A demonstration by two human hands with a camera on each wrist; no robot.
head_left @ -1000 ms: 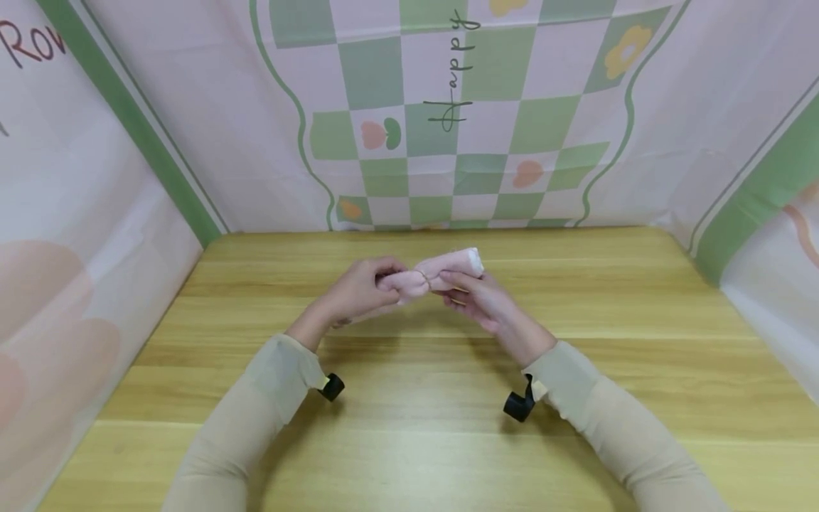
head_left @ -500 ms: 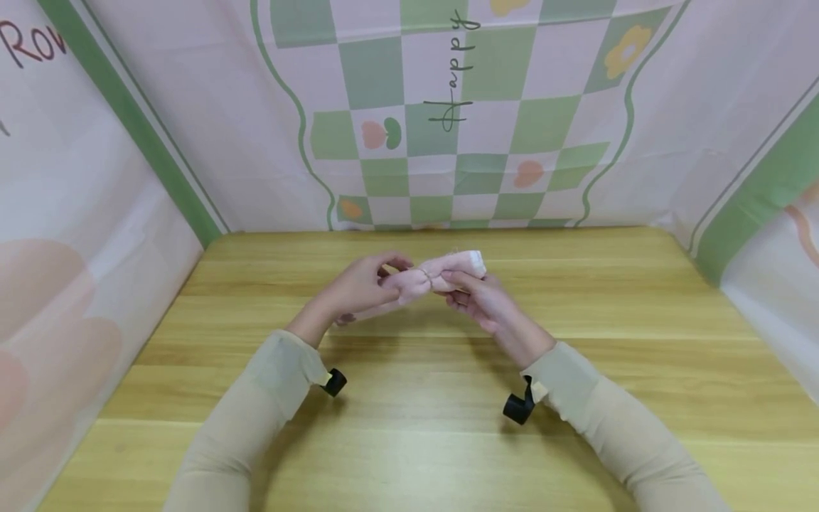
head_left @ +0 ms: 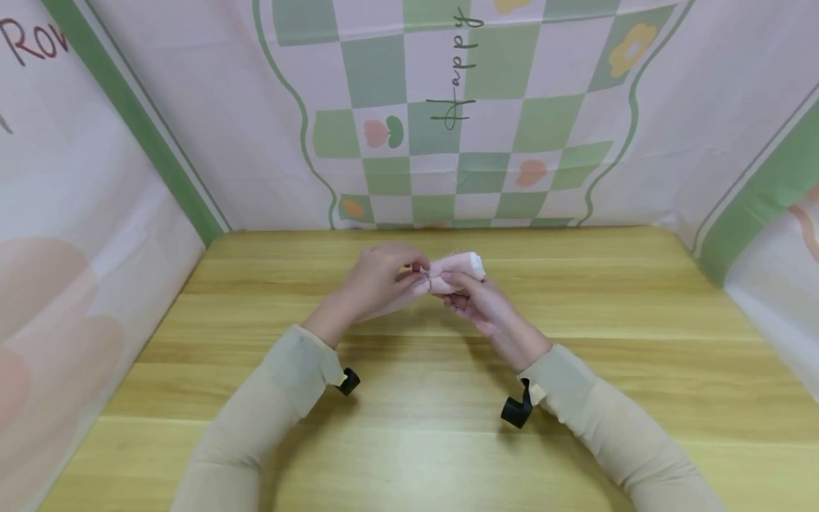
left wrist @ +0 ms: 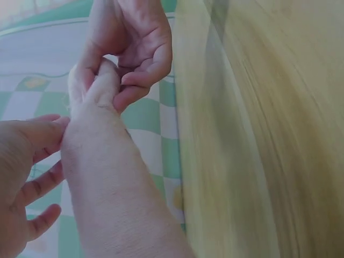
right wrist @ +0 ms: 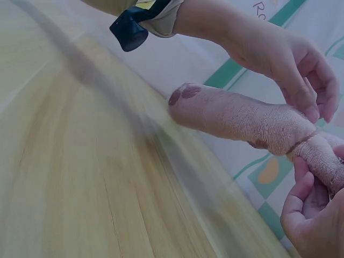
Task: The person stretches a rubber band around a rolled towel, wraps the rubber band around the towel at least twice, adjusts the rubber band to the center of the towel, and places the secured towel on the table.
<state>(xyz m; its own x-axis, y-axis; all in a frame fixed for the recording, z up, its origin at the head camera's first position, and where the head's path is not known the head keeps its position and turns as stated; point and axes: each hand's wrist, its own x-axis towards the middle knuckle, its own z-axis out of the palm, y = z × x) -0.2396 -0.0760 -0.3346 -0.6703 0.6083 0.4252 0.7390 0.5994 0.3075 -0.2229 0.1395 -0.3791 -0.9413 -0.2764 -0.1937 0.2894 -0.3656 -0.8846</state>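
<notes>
A rolled pink towel (head_left: 462, 266) is held up over the table between both hands. Its white end points right; dark patches mark the other end of the roll (right wrist: 220, 111) in the right wrist view. A thin brown tie (right wrist: 304, 142) cinches it near the right hand. My right hand (head_left: 484, 304) grips the short section beyond the tie, thumb on top and fingers beneath. At the tie, my left hand (head_left: 384, 281) brings thumb and forefinger together in a pinch. In the left wrist view, the left fingertips (left wrist: 60, 124) meet the side of the towel close to the cinched part.
The wooden table (head_left: 409, 427) spreads beneath both arms. A printed cloth (head_left: 493, 128) with green checks hangs along its back edge, with more cloth at both sides. Small black wrist cameras (head_left: 515, 412) hang below the sleeve cuffs.
My left hand has slid right and slightly up along the towel, from gripping the long part to the tie. The right hand keeps its grip, nearly still.
</notes>
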